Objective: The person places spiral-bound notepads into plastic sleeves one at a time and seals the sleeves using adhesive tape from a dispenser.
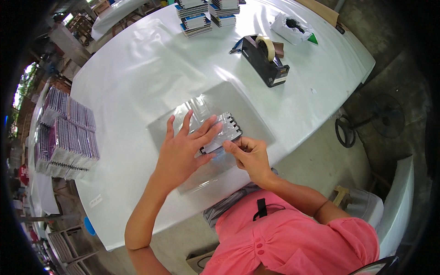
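A small spiral-bound notebook (220, 135) in clear, shiny plastic lies tilted on a stack of clear plastic sheets (238, 103) near the table's front edge. Black binding loops show along its right side. My left hand (179, 153) rests with its fingers spread, the fingertips reaching onto the notebook's left part. At the notebook's near right corner, my right hand (251, 158) is closed in a pinch on the edge of the clear plastic wrapper. My own fingers partly hide what is between thumb and forefinger.
A black tape dispenser (263, 62) with a roll of tape stands beyond the sheets. Stacked spiral notebooks (195, 18) sit at the far edge, and purple-edged bundles (68, 137) at the left. A white plastic bag (291, 30) lies far right. A fan (385, 117) stands beside the table.
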A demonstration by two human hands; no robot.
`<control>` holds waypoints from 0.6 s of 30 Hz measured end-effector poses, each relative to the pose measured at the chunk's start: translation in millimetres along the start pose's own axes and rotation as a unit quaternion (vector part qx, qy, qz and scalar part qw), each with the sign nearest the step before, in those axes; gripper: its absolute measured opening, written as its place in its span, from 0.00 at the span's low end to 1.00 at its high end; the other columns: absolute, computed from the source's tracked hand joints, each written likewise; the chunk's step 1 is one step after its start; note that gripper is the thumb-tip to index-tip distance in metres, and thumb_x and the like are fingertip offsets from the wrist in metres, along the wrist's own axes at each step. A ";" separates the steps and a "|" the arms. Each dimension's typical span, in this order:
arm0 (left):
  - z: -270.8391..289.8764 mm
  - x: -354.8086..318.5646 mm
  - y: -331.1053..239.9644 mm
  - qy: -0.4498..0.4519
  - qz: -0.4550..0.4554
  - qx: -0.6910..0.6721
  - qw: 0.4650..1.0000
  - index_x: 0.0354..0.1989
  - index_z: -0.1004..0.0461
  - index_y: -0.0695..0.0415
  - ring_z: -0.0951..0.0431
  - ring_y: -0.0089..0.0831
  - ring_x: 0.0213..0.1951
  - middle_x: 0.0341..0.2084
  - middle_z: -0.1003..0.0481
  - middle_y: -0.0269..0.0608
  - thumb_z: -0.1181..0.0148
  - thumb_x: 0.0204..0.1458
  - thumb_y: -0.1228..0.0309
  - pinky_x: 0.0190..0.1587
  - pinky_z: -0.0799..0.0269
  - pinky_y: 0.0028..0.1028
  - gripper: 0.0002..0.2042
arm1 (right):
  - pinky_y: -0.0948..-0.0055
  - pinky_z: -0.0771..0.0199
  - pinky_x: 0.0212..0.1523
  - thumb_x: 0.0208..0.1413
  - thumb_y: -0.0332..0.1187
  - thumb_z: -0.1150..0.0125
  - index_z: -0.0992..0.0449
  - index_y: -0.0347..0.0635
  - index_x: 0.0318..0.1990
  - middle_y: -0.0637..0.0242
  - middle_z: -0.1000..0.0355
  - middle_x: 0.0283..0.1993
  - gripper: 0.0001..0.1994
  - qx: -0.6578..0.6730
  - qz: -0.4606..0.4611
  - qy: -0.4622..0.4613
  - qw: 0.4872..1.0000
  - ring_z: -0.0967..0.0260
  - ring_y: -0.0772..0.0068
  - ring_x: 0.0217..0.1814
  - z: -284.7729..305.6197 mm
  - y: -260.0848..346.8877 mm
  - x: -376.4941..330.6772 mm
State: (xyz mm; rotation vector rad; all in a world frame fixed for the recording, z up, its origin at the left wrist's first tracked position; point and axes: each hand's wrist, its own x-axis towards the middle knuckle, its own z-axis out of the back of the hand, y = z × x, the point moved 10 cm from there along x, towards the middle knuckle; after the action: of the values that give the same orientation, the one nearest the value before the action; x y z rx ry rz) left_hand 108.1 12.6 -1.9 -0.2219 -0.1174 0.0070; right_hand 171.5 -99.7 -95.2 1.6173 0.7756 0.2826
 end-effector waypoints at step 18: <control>-52.0 66.3 8.8 0.158 0.036 -0.152 0.975 0.71 0.65 0.60 0.27 0.57 0.51 0.55 0.33 0.66 0.29 0.33 0.51 0.51 0.29 0.40 0.61 | 0.56 0.37 0.25 0.50 0.41 0.33 0.18 0.42 0.31 0.51 0.31 0.20 0.11 -0.464 0.240 0.149 0.840 0.34 0.46 0.22 -12.9 4.8 15.1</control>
State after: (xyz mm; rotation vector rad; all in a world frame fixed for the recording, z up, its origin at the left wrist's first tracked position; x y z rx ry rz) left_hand 180.1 11.1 -46.6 -0.5291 0.2081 0.0250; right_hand 176.6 -80.2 -91.6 0.7971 0.3250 1.1125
